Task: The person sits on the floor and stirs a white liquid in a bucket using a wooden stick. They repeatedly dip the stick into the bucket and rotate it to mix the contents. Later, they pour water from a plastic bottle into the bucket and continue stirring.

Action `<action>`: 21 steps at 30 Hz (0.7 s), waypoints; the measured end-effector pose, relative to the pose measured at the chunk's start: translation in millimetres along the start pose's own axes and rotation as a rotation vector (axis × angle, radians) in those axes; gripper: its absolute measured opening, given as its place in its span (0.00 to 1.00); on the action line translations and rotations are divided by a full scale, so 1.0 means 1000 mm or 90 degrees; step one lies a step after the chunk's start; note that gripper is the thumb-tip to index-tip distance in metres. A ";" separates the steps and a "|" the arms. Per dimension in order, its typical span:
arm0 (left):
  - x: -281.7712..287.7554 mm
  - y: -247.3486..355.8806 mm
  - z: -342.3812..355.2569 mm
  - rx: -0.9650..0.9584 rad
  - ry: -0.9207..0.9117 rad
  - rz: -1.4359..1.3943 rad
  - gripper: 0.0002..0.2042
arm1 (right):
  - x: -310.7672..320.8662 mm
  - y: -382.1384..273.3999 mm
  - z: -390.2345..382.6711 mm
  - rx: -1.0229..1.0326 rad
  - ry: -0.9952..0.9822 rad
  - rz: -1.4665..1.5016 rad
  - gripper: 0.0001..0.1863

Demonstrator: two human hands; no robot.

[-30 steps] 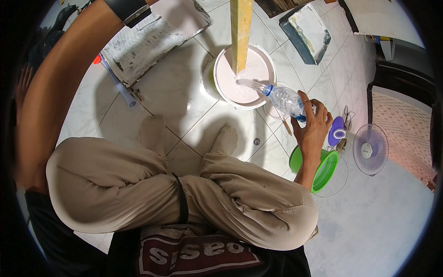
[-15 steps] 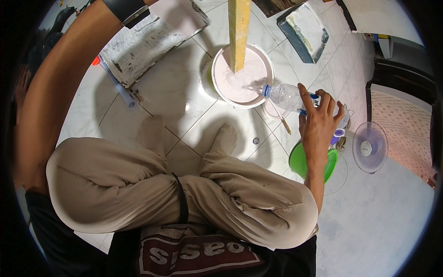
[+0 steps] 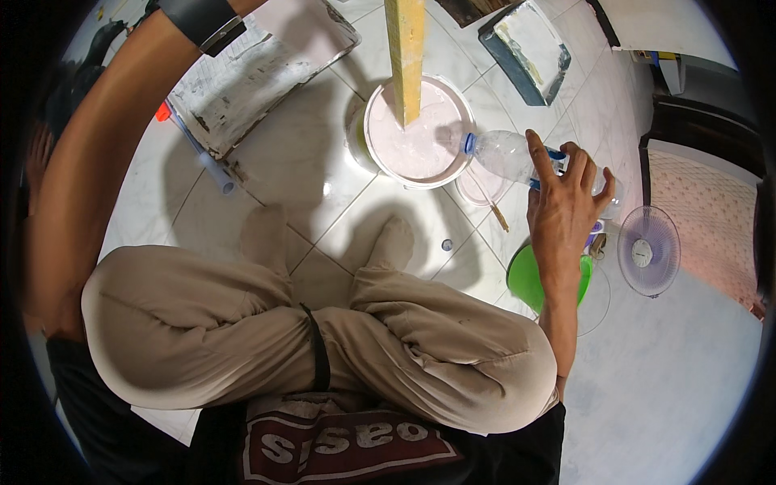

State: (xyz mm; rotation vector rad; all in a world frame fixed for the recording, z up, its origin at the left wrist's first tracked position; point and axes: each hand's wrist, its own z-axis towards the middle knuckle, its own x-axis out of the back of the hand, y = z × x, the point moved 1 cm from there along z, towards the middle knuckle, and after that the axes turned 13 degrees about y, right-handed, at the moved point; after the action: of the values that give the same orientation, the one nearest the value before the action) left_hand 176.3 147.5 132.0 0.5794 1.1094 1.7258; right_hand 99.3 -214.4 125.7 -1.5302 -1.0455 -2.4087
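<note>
A clear plastic bottle [image 3: 503, 153] lies nearly level in the air, with my right hand [image 3: 562, 190] wrapped round its labelled middle. Its blue-ringed mouth is at the right rim of a white bucket [image 3: 466, 166] of pale pink paint [image 3: 420, 149]. A faint clear trickle seems to leave the mouth. Upright in the paint stands a yellowish wooden stick [image 3: 406, 61], its top out of view. My left arm reaches up past the top edge, a black watch on its wrist, and the hand itself is cut off.
A paint-smeared tray [image 3: 242, 89] and a blue-handled tool [image 3: 212, 170] lie left. A dark tray [image 3: 529, 56] sits back right. Near the bucket are a round lid [image 3: 477, 187], a thin brush [image 3: 499, 217] and a bottle cap [image 3: 447, 245]. A green basin [image 3: 525, 279] and a fan [image 3: 649, 250] stand right.
The stream from the bottle has thinned, and its mouth has drawn back toward the bucket's rim. The wooden stick has shifted slightly left in the picture, along with the bucket.
</note>
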 end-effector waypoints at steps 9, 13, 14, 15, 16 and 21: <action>-0.006 0.005 -0.003 0.031 0.037 -0.024 0.13 | -0.110 0.028 -0.063 -0.368 0.028 0.640 0.38; -0.008 0.017 -0.011 0.041 0.035 -0.015 0.13 | -0.193 0.040 -0.068 -0.631 0.189 0.803 0.39; -0.008 0.018 -0.008 0.076 0.050 0.003 0.14 | -0.215 0.046 -0.067 -0.643 0.217 0.801 0.39; -0.009 0.018 -0.007 0.076 0.061 0.006 0.14 | -0.239 0.053 -0.064 -0.653 0.248 0.800 0.39; -0.009 0.018 -0.009 0.076 0.072 0.007 0.14 | -0.262 0.061 -0.062 -0.665 0.280 0.798 0.39; -0.012 0.021 -0.018 0.005 0.039 -0.054 0.14 | -0.348 0.085 -0.058 -0.710 0.370 0.724 0.39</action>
State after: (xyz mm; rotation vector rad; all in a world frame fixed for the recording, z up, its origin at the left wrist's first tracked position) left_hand 157.7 126.7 143.1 0.4802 1.1670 1.6762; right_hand 262.3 -405.6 -136.6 -0.8805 1.1559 -2.1440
